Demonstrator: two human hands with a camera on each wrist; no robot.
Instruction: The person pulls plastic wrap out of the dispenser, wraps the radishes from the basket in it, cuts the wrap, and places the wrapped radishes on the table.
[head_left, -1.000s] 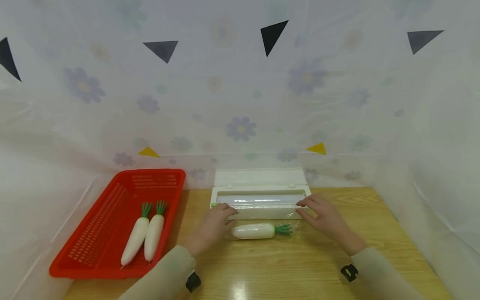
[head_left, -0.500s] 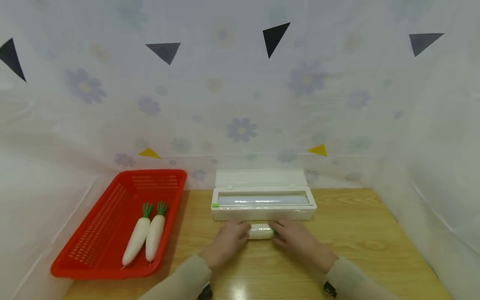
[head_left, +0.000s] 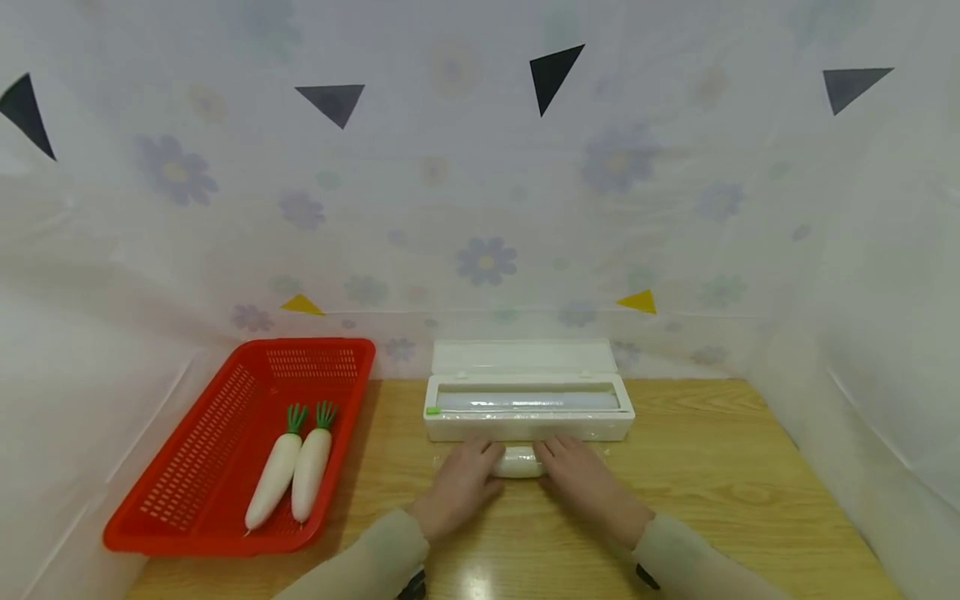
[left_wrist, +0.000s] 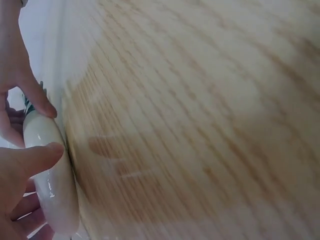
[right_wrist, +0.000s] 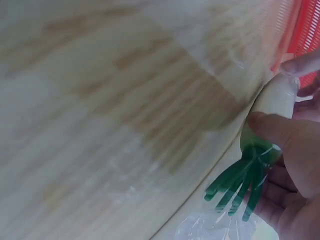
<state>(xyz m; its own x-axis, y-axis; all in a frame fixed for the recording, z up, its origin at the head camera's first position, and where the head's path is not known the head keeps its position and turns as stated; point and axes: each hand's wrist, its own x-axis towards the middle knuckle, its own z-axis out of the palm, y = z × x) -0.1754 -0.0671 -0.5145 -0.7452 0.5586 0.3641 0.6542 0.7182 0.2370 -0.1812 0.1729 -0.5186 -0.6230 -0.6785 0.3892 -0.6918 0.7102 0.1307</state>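
A white radish point(head_left: 517, 462) in clear plastic film lies crosswise on the table, in front of a white cling film dispenser point(head_left: 528, 428). My left hand point(head_left: 459, 485) grips its root end; in the left wrist view the thumb point(left_wrist: 47, 156) lies over the radish and the fingers curl under its other side. At the leafy end my right hand point(head_left: 588, 485) holds it, thumb on top. Green leaves point(right_wrist: 240, 182) stick out past that hand under loose film in the right wrist view. In the head view both hands cover the radish's ends.
At the left stands a red plastic basket point(head_left: 217, 546) with two more white radishes, one point(head_left: 275, 482) beside the other point(head_left: 311, 475). The dispenser's lid point(head_left: 525, 357) is raised, with a film roll point(head_left: 528, 401) inside. Wooden table point(head_left: 720, 475) extends to the right.
Both hands have come down from the dispenser's front corners and inward onto the radish. Since half a second ago they have drawn slightly closer together, covering its leaves in the head view.
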